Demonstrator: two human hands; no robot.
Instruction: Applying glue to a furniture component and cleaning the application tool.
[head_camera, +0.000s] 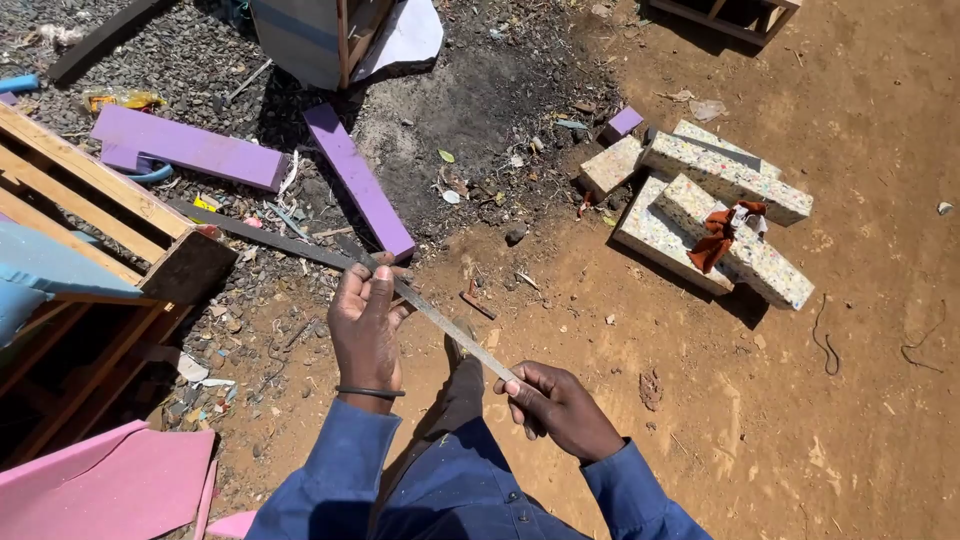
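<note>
We find no labels, signs or screens here. The one likely package is a crumpled yellow wrapper (122, 99) lying on the gravel at far left, just beyond the purple foam slab (190, 147); it may be mere litter, too small to tell.

Hard, bright sunlight is cast from high above, and the bare orange ground (850, 400) is rendered vivid, nearly washed out toward the right edge. Short, sharp-edged shadows are thrown just beside the speckled foam blocks (720, 200) and under the wooden frame (90, 210), where detail is lost in deep black. Focus is held crisply throughout. Slight wide-angle bending is seen along the edges. No motion blur is noticed.
</note>
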